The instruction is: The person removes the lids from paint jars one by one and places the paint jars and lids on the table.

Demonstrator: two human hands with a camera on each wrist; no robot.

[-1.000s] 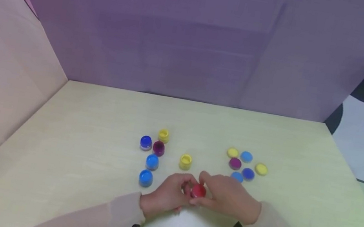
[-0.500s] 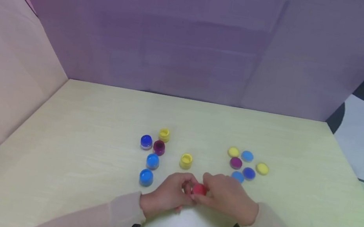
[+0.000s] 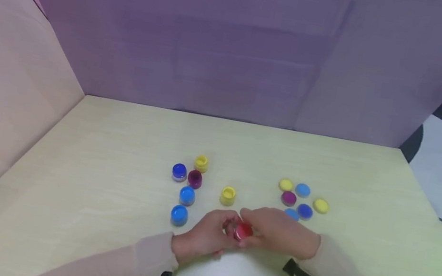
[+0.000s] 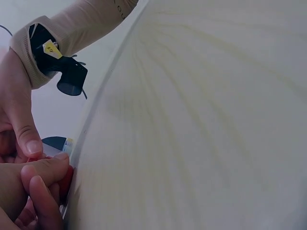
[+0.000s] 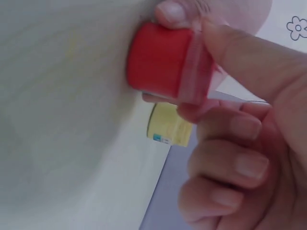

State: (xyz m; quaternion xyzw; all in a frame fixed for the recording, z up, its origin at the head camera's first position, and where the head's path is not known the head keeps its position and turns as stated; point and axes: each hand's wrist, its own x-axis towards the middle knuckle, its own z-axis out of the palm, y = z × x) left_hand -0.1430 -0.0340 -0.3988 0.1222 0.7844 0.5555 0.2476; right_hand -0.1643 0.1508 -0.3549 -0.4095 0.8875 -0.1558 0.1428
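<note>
Near the front middle of the table in the head view, my left hand [image 3: 209, 232] grips a small red paint jar [image 3: 243, 231]. From the right side, my right hand [image 3: 281, 232] pinches its top end between thumb and forefinger. The right wrist view shows the solid red body [image 5: 158, 60] and the paler lid end [image 5: 196, 72], with a left fingertip against the body. The other right fingers [image 5: 230, 158] are curled below. In the left wrist view the hands mostly hide the jar.
Left of the hands stand open jars: two light blue [image 3: 179, 216], one dark blue [image 3: 179, 172], one purple [image 3: 195, 179] and two yellow, the nearer yellow jar [image 3: 227, 196] apart. Loose lids, including a purple lid [image 3: 288, 198], lie beyond my right hand. A purple panel [image 3: 250, 65] rises behind the table.
My right hand has turned slightly at the red jar's top, its wrist now a little higher. The left hand keeps its grip in place, and the other jars and lids stay put.
</note>
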